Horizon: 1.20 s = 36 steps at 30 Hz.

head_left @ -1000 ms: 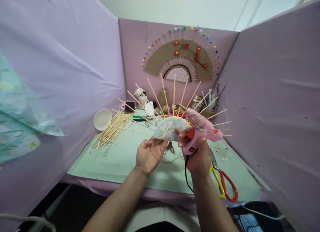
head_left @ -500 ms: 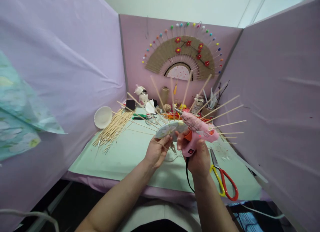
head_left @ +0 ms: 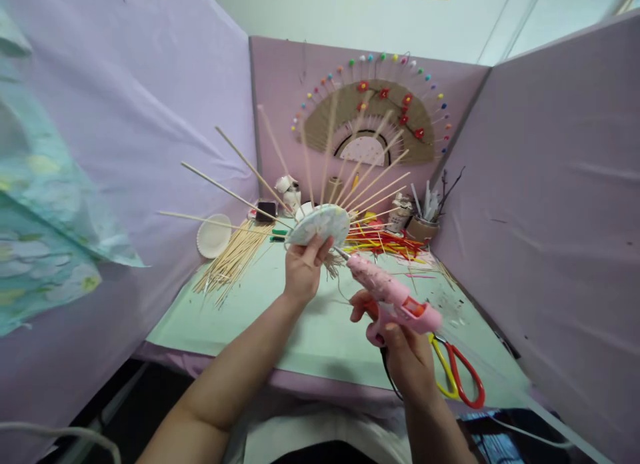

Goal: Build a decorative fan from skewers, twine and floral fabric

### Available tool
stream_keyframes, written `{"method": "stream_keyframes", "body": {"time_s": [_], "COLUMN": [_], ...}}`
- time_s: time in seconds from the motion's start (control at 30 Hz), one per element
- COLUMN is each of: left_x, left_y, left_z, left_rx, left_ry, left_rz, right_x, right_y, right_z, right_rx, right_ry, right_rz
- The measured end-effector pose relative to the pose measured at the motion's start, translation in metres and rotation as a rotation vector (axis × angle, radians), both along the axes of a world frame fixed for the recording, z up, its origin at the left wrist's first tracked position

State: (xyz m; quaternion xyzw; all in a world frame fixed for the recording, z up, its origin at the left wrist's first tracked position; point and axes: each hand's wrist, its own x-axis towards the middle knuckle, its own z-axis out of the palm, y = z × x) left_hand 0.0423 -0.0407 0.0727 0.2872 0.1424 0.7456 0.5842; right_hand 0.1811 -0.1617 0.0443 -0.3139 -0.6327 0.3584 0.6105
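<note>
My left hand [head_left: 304, 267] grips the lower edge of a pale floral fabric-covered piece [head_left: 320, 223], its thumb and fingers pinching it. Thin wooden sticks [head_left: 240, 196] fan outward from that piece to the left, up and right. Below it hangs a bit of twine [head_left: 331, 267]. My right hand [head_left: 403, 347] is closed around the handle of a pink hot glue gun [head_left: 383, 284]. The gun's metal nozzle points up and left, close to the right underside of the piece; whether it touches I cannot tell. A black cord runs down from the handle.
Red-and-yellow-handled scissors [head_left: 465, 377] lie at the right front of the table. A pile of loose sticks [head_left: 233, 257] and a white dish [head_left: 214, 236] are at left. Behind are red and yellow strips [head_left: 400, 244] and a holder [head_left: 423, 229]. A finished fan [head_left: 370, 117] hangs on the back panel.
The fabric piece with its sticks has shifted left and up and tilted in my left hand. The glue gun has moved lower, its nozzle now by the piece's right side. The view has shifted slightly.
</note>
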Motion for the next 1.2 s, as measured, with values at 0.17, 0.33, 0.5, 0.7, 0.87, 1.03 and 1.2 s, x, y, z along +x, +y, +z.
{"method": "stream_keyframes", "body": {"time_s": [0.17,0.33,0.5,0.7,0.87,1.03,1.2], "left_x": [-0.017,-0.026,-0.016,0.000,-0.003,-0.016,-0.014], "left_y": [0.020,0.029,0.009,-0.023,-0.021,-0.012,-0.004], "left_z": [-0.009,-0.018,-0.016,-0.025,-0.032,-0.024,-0.024], "left_rx": [-0.184,-0.408,-0.498,-0.464,-0.295,-0.130,0.039], "left_ry": [-0.083,-0.149,-0.160,0.063,0.476,0.915,0.719], "left_rz": [-0.137,-0.288,-0.505,-0.669,-0.572,-0.331,-0.256], "right_x": [-0.004,-0.005,-0.005,0.004,0.013,0.013,0.010], "right_y": [-0.001,-0.002,0.008,0.026,0.027,0.031,0.037], "right_z": [-0.010,-0.017,-0.019,-0.005,0.004,0.006,0.003], "right_rx": [-0.044,-0.088,-0.088,0.076,0.095,0.102,0.083], "right_ry": [-0.063,-0.087,-0.011,0.165,0.223,0.279,0.338], "right_rz": [0.044,0.055,-0.008,-0.231,-0.348,-0.337,-0.280]}}
